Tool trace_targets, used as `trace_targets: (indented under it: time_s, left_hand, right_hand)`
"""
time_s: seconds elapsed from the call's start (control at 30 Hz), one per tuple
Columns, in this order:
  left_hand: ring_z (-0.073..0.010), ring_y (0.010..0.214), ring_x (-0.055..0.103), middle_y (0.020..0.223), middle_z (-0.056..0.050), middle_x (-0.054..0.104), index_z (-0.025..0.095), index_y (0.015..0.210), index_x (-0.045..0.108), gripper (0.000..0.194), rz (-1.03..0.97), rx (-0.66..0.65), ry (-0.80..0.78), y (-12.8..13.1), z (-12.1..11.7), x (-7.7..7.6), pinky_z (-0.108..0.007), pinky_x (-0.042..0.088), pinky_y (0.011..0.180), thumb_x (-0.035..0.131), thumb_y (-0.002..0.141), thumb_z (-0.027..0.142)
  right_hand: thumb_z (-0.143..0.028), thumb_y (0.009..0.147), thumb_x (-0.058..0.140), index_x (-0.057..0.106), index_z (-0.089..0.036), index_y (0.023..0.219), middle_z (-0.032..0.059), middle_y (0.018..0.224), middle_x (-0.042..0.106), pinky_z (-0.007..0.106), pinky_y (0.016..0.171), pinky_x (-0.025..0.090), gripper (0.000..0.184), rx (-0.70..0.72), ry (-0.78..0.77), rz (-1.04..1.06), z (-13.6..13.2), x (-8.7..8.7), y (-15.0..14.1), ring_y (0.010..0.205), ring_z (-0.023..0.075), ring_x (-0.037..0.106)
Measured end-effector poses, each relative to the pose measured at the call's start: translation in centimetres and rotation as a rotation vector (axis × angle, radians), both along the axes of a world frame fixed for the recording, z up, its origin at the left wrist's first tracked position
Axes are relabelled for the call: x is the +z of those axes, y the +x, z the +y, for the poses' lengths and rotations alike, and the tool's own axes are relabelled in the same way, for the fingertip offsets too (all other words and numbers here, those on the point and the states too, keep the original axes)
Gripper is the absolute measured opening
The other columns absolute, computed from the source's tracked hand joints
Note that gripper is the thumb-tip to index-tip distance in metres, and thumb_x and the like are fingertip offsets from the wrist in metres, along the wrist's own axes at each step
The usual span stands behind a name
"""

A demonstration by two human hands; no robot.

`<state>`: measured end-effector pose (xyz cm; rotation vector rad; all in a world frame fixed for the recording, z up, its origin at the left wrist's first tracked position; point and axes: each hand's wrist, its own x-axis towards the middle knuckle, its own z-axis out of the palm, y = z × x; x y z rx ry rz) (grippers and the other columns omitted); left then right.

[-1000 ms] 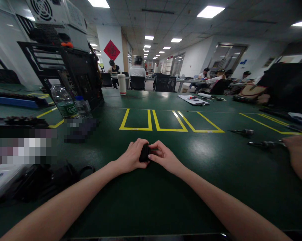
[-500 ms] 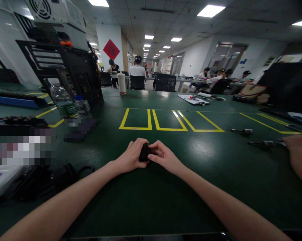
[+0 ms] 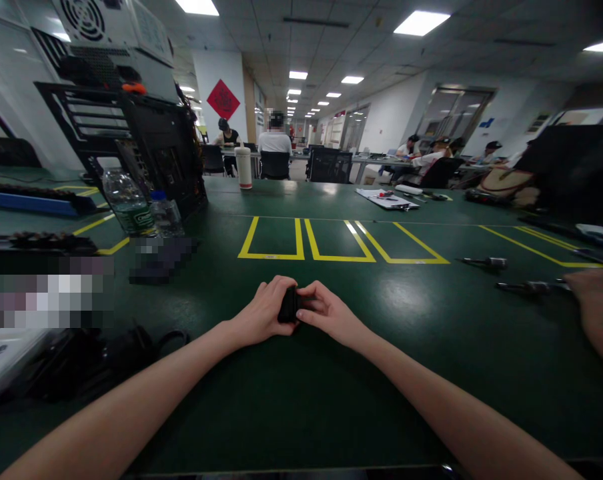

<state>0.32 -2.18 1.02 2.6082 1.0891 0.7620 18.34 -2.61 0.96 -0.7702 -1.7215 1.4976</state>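
Both hands meet low over the green desk (image 3: pixel 431 347), the left hand (image 3: pixel 262 313) and right hand (image 3: pixel 331 315) clamped together on a small black part (image 3: pixel 288 305) between them. Two screwdrivers (image 3: pixel 484 263) lie well apart to the right, bottles (image 3: pixel 129 203) far left.

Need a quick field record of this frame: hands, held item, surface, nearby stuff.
left hand: closed on the small black object, resting on the table
right hand: grips the same object from the other side
object detail: too small to identify
surface: green table with yellow taped boxes
left of hands: two water bottles, open computer case, black cables
right of hands: two screwdrivers, another person's arm at the edge
background: people seated at far tables
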Motion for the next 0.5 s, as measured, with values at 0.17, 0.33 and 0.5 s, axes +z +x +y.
trace_targets:
  time_s: [0.17, 0.33, 0.5]
  left_hand:
    - [-0.0226, 0.091, 0.044, 0.102, -0.007, 0.042, 0.019, 0.109, 0.03, 0.054, 0.01, -0.011, -0.004, 0.03, -0.13, 0.2, -0.034, 0.036, 0.073, 0.061, 0.065, 0.024]
    - [-0.0228, 0.091, 0.045, 0.103, -0.007, 0.042, 0.019, 0.109, 0.031, 0.055, -0.006, 0.001, 0.001, 0.01, -0.06, 0.01, -0.034, 0.035, 0.074, 0.062, 0.063, 0.023]
    - [-0.0231, 0.092, 0.044, 0.105, -0.007, 0.042, 0.02, 0.11, 0.03, 0.055, -0.006, -0.011, -0.002, 0.02, -0.08, -0.02, -0.034, 0.035, 0.074, 0.061, 0.064, 0.024]
  right_hand:
    - [-0.02, 0.073, 0.056, 0.045, -0.02, 0.094, 0.0022, 0.098, 0.052, 0.035, 0.083, 0.045, 0.024, -0.071, 0.002, -0.032, 0.0, 0.07, -0.15, 0.096, 0.0169, 0.054]
    - [-0.02, 0.073, 0.057, 0.045, -0.019, 0.097, 0.003, 0.101, 0.051, 0.036, 0.086, 0.044, 0.027, -0.039, -0.01, -0.064, 0.0, 0.31, 0.04, 0.096, 0.0166, 0.054]
    - [-0.018, 0.071, 0.059, 0.044, -0.02, 0.094, 0.0009, 0.099, 0.051, 0.035, 0.083, 0.046, 0.028, -0.01, -0.003, -0.031, 0.0, 0.18, 0.14, 0.096, 0.0162, 0.054]
